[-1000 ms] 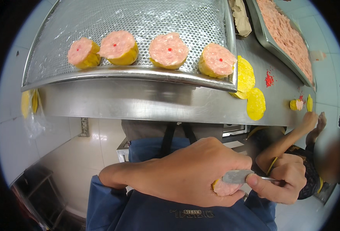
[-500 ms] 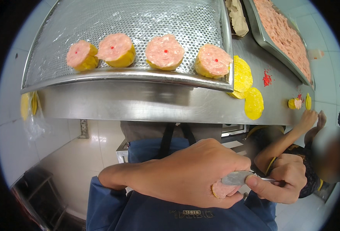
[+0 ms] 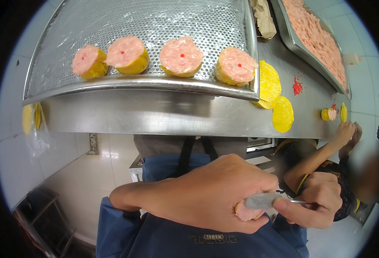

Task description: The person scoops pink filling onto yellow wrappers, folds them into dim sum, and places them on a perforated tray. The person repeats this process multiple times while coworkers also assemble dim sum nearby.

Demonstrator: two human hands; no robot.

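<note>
Close to my chest, my left hand [image 3: 215, 191] is curled round a dumpling [image 3: 247, 211] with pink meat filling and a thin yellow edge showing. From the right, my right hand [image 3: 314, 202] grips a small metal spatula [image 3: 262, 200], thumb pressed where the blade meets the thin shank. The flat blade lies over the top of the filling, inside the ring of my left fingers. Most of the dumpling's wrapper is hidden by my left hand.
Several finished dumplings with red dots stand along the near edge of a perforated, film-covered tray [image 3: 151, 83]. Beside it lie yellow round wrappers [image 3: 282, 114] and red bits [image 3: 298, 87]. A deep pan [image 3: 286, 36] holds pink filling. At far right, another person's hands [image 3: 348, 133] work by the table.
The spatula blade has shifted slightly left over the filling. Both hands keep nearly the same place and grip.
</note>
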